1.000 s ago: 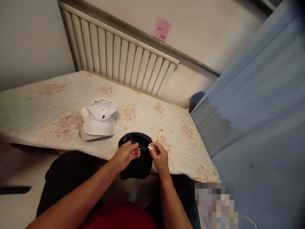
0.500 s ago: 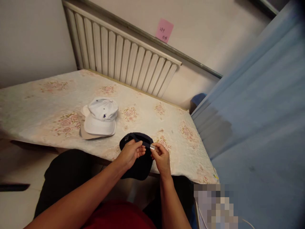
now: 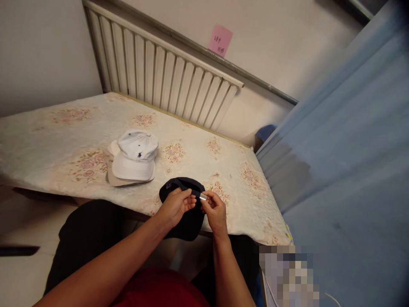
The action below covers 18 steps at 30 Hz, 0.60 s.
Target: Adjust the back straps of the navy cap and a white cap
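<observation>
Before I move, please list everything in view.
floral cover: one, pale, across middle
dark cap: one, near-black, lower centre
clasp: one, silver, at dark cap
white cap: one, white, left of dark cap
lower brim: at least one, beige, under white cap
radiator: one, cream, behind cover
pipe: one, grey, above radiator
note: one, pink, above radiator
curtain: one, blue, right
blue object: one, blue, beside curtain
pixelated patch: one, mixed, lower right
shirt: one, red, bottom
trousers: one pair, black, bottom
left hand: one, holding dark cap
right hand: one, holding clasp
</observation>
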Tool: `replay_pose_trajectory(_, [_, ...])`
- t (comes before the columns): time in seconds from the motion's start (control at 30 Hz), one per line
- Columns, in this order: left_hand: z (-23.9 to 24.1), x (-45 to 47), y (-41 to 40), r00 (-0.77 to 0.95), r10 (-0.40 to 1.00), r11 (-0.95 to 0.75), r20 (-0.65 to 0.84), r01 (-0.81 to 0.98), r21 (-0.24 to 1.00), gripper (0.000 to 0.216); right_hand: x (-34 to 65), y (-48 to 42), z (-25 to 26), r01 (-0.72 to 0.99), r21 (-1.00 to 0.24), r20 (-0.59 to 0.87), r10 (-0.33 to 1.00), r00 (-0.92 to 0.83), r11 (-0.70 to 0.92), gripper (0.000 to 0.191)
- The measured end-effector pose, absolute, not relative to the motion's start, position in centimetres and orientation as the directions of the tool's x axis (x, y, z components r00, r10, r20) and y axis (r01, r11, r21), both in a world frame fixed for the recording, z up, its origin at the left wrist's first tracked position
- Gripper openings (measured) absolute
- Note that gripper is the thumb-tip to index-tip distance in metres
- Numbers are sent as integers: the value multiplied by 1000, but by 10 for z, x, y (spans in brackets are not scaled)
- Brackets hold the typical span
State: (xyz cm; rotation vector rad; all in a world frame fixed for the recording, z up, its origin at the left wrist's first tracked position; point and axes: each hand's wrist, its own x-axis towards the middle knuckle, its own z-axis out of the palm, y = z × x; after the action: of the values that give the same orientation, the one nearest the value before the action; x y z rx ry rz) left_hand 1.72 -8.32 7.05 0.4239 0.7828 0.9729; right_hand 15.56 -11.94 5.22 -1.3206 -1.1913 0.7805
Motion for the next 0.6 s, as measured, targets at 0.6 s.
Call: replay_pose_trajectory(0.6, [66,20,-86,351,831,555,-431,-550,624,13,155,-119,49,232,-958,227,937,265,167,19])
